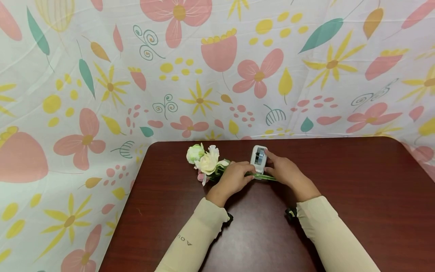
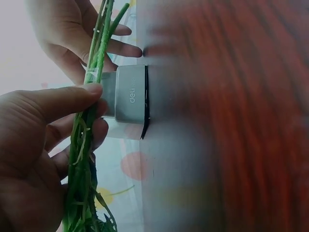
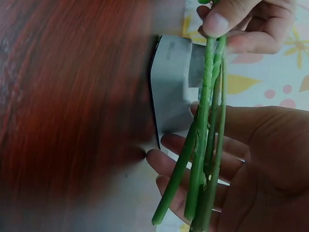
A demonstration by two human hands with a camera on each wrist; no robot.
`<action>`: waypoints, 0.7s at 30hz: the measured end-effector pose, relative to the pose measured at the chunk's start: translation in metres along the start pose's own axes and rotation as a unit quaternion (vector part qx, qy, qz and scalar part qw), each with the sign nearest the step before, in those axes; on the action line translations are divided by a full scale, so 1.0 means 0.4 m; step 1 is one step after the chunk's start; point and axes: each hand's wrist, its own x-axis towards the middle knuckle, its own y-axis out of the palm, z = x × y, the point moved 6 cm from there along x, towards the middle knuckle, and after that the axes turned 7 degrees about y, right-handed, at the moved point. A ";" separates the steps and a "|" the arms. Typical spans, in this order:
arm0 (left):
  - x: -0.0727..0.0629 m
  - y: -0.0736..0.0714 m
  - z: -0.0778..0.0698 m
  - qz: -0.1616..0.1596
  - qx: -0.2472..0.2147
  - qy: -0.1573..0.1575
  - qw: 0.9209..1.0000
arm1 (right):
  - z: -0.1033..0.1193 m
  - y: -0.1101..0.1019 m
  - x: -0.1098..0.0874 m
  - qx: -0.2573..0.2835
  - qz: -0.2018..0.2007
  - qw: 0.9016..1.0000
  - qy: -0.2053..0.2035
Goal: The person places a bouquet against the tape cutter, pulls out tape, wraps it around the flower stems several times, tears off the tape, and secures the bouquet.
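Plainly, the left hand's grip pinches the green stems of a bouquet between thumb and fingers, just on the near side of a grey tape dispenser at the desk's far part — pale blooms left, stem ends right. The right hand's grip is loose, fingers extended along the dispenser's right side. The casing reads "deli" — lettering on the left sleeve is only partly legible.
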 end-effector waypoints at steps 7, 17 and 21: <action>-0.012 -0.008 -0.004 -0.023 0.025 0.021 0.999 | -0.002 0.008 0.004 -0.009 0.025 1.000 0.013; -0.026 -0.027 -0.024 -0.037 0.020 0.056 0.998 | 0.002 0.002 0.006 -0.010 0.044 0.999 0.025; -0.029 -0.031 -0.031 -0.042 0.022 0.060 0.997 | 0.001 -0.001 0.007 -0.015 0.052 0.998 0.031</action>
